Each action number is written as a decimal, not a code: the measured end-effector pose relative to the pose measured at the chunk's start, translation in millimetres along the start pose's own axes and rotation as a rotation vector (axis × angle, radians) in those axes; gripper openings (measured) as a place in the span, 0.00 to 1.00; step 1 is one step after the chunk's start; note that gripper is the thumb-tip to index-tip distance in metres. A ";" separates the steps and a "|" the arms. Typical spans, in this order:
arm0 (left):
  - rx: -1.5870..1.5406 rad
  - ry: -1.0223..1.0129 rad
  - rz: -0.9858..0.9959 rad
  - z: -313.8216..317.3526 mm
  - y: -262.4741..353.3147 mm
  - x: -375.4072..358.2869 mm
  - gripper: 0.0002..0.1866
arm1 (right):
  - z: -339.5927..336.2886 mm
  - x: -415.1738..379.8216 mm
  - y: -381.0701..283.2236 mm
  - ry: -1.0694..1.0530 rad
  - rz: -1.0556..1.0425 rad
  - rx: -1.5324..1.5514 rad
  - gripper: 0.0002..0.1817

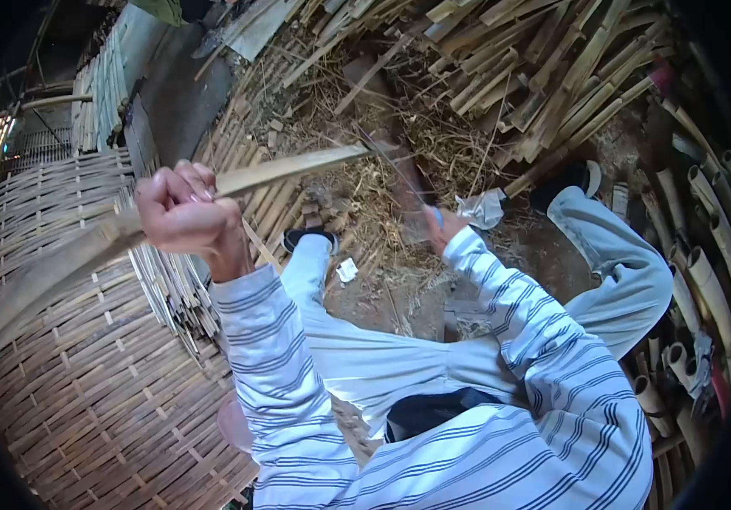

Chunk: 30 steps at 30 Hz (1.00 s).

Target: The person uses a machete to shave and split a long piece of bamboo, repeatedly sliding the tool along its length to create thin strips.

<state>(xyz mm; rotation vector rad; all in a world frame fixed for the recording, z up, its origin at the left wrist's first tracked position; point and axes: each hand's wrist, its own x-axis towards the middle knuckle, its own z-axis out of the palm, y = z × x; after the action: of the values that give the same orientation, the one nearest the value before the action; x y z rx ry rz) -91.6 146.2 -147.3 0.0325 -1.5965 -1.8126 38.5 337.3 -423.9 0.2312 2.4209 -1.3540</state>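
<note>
My left hand (185,212) is closed in a fist around a long split bamboo strip (297,167), which runs from the lower left edge across to the middle of the view. My right hand (445,229) grips a thin-bladed knife (401,177), partly hidden by the fingers. The blade slants up and left, its tip right at the far end of the strip. Beneath the blade, a dark brown wooden piece (409,192) lies among pale shavings (459,157).
Split bamboo pieces (552,72) are heaped at the upper right. A woven bamboo mat (85,357) covers the left, with a bundle of thin strips (170,293) on it. Bamboo tubes (705,289) line the right. Crumpled white plastic (482,208) lies near my right hand.
</note>
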 end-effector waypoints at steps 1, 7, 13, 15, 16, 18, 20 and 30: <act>0.021 0.024 0.007 0.1 -0.9 -0.9 0.15 | -1.7 -5.1 -17.6 0.019 -0.009 0.062 0.30; -0.026 -0.008 -0.017 -8.6 2.7 2.2 0.13 | 40.0 2.1 5.5 0.135 0.065 -0.040 0.29; 0.027 -0.009 0.015 -16.6 -5.1 1.1 0.14 | -15.1 0.6 -44.7 -0.069 0.110 0.106 0.31; 0.087 0.066 0.014 0.2 3.3 -3.5 0.17 | -5.6 -6.3 -41.9 -0.039 0.099 0.074 0.33; 0.063 0.052 -0.012 -2.2 6.5 -3.8 0.17 | -1.5 -7.4 -34.4 -0.065 0.120 0.061 0.33; -0.001 0.018 -0.051 -8.7 5.9 -1.1 0.17 | 3.0 2.1 -22.1 -0.100 0.149 0.033 0.32; 0.012 0.045 -0.041 -12.3 4.0 -4.3 0.17 | 8.9 -3.3 -23.7 0.021 0.081 -0.038 0.31; 0.046 -0.012 0.032 3.1 2.8 -10.4 0.16 | -28.1 -7.0 -28.8 0.015 0.127 0.107 0.35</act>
<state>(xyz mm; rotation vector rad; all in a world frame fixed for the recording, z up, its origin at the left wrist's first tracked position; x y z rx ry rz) -83.9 154.2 -148.5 0.0173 -1.6377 -1.7550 29.6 346.2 -385.1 0.4168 2.3060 -1.4298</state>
